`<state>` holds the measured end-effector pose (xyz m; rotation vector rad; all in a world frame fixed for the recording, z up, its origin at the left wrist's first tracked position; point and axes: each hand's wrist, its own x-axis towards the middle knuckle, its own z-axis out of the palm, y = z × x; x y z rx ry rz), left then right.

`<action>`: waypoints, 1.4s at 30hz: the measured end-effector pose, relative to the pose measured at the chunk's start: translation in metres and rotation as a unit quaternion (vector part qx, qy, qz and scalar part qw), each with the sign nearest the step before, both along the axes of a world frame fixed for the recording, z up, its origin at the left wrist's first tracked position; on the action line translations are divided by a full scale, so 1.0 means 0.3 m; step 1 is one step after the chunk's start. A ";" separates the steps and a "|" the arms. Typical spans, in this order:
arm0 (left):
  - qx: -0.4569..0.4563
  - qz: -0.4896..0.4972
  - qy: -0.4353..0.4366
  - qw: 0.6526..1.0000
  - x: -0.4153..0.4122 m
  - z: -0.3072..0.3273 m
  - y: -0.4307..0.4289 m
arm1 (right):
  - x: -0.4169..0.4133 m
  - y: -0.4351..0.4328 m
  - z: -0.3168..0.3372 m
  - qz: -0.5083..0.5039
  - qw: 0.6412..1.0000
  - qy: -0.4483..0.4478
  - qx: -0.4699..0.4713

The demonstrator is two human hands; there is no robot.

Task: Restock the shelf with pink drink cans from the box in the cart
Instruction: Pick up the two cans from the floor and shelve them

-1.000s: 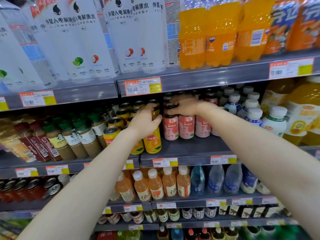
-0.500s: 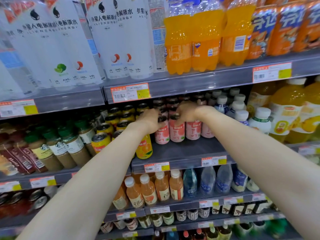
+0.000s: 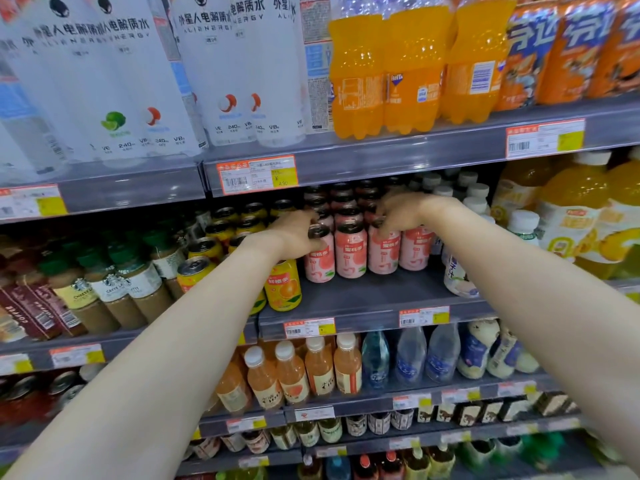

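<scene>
A front row of pink drink cans [image 3: 350,254] stands on the grey middle shelf [image 3: 367,299], with more pink cans lined up behind it. My left hand [image 3: 294,235] is curled around the leftmost front pink can [image 3: 319,263] near its top. My right hand [image 3: 403,213] reaches in from the right, and its fingers close over the top of another front-row pink can [image 3: 383,252]. The box and the cart are out of view.
Yellow-orange cans [image 3: 282,289] stand just left of the pink row and white-capped bottles [image 3: 460,271] just right. The shelf above, with its price tag [image 3: 257,174], hangs low over the cans. Coffee bottles [image 3: 114,289] fill the left; juice bottles sit below.
My left hand has shifted right from the orange cans onto the leftmost pink can. My right hand stays on the tops of the pink cans. The view has drifted slightly.
</scene>
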<state>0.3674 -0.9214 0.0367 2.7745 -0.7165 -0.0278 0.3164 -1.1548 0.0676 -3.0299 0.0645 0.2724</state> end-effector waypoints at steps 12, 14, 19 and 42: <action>0.008 -0.044 0.001 0.999 -0.008 -0.024 -0.107 | -0.003 -0.022 -0.023 -0.007 1.000 -0.013 0.003; 0.016 -0.039 -0.006 0.999 -0.009 -0.031 -0.107 | -0.004 -0.020 -0.020 -0.016 1.000 -0.015 0.006; 0.002 -0.039 -0.001 0.999 -0.002 -0.033 -0.116 | -0.004 -0.015 -0.016 -0.016 1.000 -0.015 0.001; -0.003 -0.054 0.041 0.998 0.037 -0.028 -0.117 | -0.030 -0.133 -0.002 -0.040 0.996 0.011 -0.082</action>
